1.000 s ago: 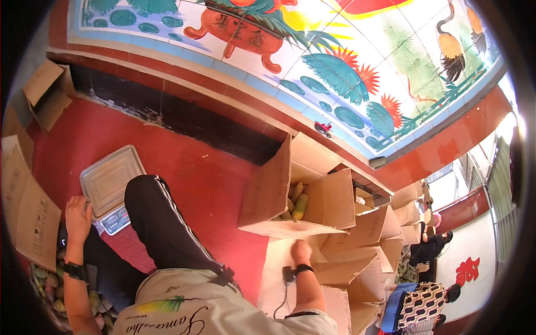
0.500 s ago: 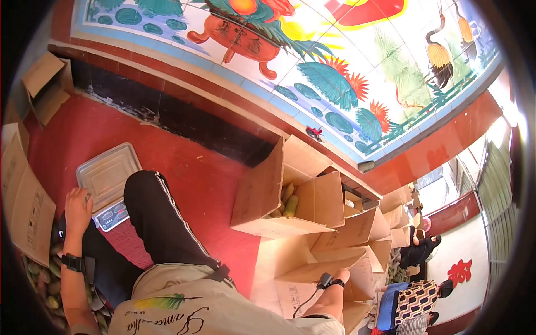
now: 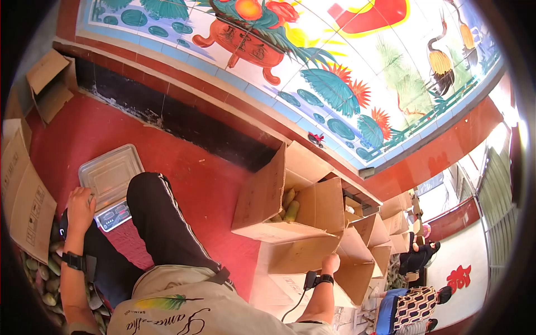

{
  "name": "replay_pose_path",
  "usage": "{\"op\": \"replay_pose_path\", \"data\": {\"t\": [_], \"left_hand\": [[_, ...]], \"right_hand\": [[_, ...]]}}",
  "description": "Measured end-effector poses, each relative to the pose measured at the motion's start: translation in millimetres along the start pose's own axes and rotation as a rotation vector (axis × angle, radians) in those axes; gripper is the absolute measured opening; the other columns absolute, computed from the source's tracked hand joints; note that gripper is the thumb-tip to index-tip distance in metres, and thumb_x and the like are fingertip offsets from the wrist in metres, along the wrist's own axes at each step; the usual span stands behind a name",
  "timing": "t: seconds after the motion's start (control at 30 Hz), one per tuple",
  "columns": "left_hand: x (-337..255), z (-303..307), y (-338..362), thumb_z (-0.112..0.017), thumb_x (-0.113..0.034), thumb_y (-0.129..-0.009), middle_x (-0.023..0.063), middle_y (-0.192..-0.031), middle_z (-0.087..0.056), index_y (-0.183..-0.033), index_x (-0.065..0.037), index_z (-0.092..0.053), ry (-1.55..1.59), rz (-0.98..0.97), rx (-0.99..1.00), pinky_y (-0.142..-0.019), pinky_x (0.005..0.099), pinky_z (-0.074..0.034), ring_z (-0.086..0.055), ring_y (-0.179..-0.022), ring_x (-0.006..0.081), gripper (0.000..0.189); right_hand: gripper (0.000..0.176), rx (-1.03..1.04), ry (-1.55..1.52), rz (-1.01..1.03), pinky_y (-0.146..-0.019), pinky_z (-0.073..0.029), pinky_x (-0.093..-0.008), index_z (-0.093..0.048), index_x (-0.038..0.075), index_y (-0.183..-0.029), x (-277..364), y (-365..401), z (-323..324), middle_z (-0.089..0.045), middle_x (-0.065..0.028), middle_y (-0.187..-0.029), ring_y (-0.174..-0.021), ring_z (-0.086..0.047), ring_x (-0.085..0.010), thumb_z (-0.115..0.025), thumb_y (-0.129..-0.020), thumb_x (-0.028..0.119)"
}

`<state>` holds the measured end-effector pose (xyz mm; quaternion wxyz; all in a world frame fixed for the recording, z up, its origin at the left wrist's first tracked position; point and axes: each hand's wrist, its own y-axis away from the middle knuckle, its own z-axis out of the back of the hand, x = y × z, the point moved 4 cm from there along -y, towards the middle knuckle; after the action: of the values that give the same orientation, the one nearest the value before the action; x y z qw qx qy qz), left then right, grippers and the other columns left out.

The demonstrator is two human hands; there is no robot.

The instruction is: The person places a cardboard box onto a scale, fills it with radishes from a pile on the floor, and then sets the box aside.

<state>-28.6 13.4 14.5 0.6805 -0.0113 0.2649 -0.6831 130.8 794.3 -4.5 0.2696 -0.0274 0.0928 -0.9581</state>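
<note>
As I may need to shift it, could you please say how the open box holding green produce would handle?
The box would likely flex at its thin, unfastened flaps; the rounded produce inside might roll if tilted.

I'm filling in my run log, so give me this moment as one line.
left hand: beside digital scale | right hand: at cardboard flap | open carton: elongated green produce inside
</note>
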Motion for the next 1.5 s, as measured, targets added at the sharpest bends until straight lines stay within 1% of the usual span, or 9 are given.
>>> {"op": "replay_pose_path", "data": {"t": [0.23, 0.3, 0.33, 0.47, 0.53, 0.7, 0.8, 1.03, 1.5], "left_hand": [[4.7, -2.8, 1.2, -0.063, -0.007, -0.068, 0.0161, -0.08, -0.057, -0.079, 0.0, -0.056, 0.005, -0.001, -0.011, -0.072, 0.0421, -0.041, -0.053, -0.081, 0.0337, 0.014], [3.7, -1.3, 1.8, -0.063, -0.007, -0.068, 0.0161, -0.079, -0.057, -0.078, 0.0, -0.056, -0.011, -0.005, 0.01, -0.072, 0.0425, -0.041, -0.053, -0.081, 0.0336, 0.015], [2.9, -0.2, 2.0, -0.063, -0.007, -0.068, 0.0161, -0.079, -0.057, -0.078, 0.0, -0.056, -0.015, -0.002, 0.008, -0.072, 0.0425, -0.041, -0.053, -0.081, 0.0336, 0.015], [2.8, -0.8, 2.9, -0.063, -0.007, -0.068, 0.017, -0.078, -0.056, -0.077, 0.0, -0.055, 0.017, 0.013, 0.004, -0.072, 0.043, -0.041, -0.053, -0.081, 0.0347, 0.014], [2.3, -1.0, 2.5, -0.062, -0.007, -0.068, 0.0173, -0.078, -0.056, -0.076, 0.0, -0.055, 0.026, 0.018, 0.009, -0.073, 0.0431, -0.04, -0.053, -0.081, 0.0351, 0.013], [1.7, 0.0, 1.6, -0.062, -0.005, -0.067, 0.0179, -0.078, -0.055, -0.075, 0.0, -0.053, 0.012, -0.016, 0.021, -0.075, 0.0439, -0.04, -0.052, -0.082, 0.036, 0.013], [3.1, -1.0, 2.8, -0.062, -0.005, -0.067, 0.0178, -0.078, -0.054, -0.076, 0.0, -0.053, 0.026, -0.004, 0.028, -0.076, 0.0435, -0.04, -0.052, -0.082, 0.0357, 0.014], [4.4, 4.0, 4.2, -0.063, -0.005, -0.067, 0.0171, -0.079, -0.055, -0.077, 0.0, -0.054, 0.044, -0.035, -0.006, -0.074, 0.0425, -0.041, -0.052, -0.081, 0.0348, 0.015], [0.7, 9.3, 4.3, -0.064, -0.006, -0.066, 0.0158, -0.079, -0.057, -0.077, 0.0, -0.057, 0.079, -0.022, -0.037, -0.075, 0.0411, -0.042, -0.053, -0.082, 0.0336, 0.013]], "right_hand": [[0.028, 0.223, -0.014, -0.078, -0.072, -0.051, -0.0419, -0.066, -0.001, -0.08, 3.0, -47.7, -9.1, -0.063, -0.0235, -0.086, -0.084, -0.064, -0.0318, -0.056, -0.075, 0.024], [0.027, 0.281, -0.003, 0.145, -0.072, -0.051, -0.0414, -0.067, -0.001, -0.082, -17.6, -70.2, -48.0, -0.064, -0.0218, -0.087, -0.084, -0.064, -0.0296, -0.056, -0.076, 0.023], [0.026, 0.375, 0.559, 0.675, -0.072, -0.05, -0.0409, -0.067, -0.001, -0.081, 5.8, -58.9, -34.9, -0.065, -0.0201, -0.085, -0.084, -0.064, -0.0287, -0.055, -0.077, 0.022], [0.023, 0.36, 0.667, 0.654, -0.071, -0.051, -0.0401, -0.067, 0.0, -0.08, 18.1, -45.2, -31.5, -0.065, -0.0191, -0.083, -0.082, -0.064, -0.0302, -0.055, -0.078, 0.02], [0.021, 0.162, 0.198, 0.155, -0.071, -0.051, -0.0399, -0.068, 0.001, -0.078, 1.7, -46.9, -31.7, -0.065, -0.0192, -0.083, -0.081, -0.064, -0.0318, -0.057, -0.076, 0.019], [0.021, -0.033, 0.023, -0.101, -0.066, -0.051, -0.0397, -0.068, 0.003, -0.073, -6.6, -14.3, 6.5, -0.065, -0.0185, -0.079, -0.074, -0.064, -0.0315, -0.05, -0.078, 0.014], [0.022, -0.42, -0.1, -0.25, -0.067, -0.05, -0.0411, -0.065, 0.0, -0.067, -15.6, 2.2, 45.2, -0.063, -0.0175, -0.078, -0.074, -0.062, -0.0335, -0.051, -0.075, 0.013], [0.016, -0.62, 0.175, -0.134, -0.061, -0.05, -0.0397, -0.061, 0.005, -0.075, -50.5, -24.5, 120.0, -0.064, -0.0128, -0.074, -0.068, -0.063, -0.03, -0.049, -0.078, 0.015], [0.015, -0.835, 0.304, 0.235, -0.06, -0.049, -0.0364, -0.058, 0.004, -0.077, 108.4, -21.0, 328.5, -0.063, -0.0136, -0.074, -0.069, -0.063, -0.0278, -0.045, -0.082, 0.008]]}}
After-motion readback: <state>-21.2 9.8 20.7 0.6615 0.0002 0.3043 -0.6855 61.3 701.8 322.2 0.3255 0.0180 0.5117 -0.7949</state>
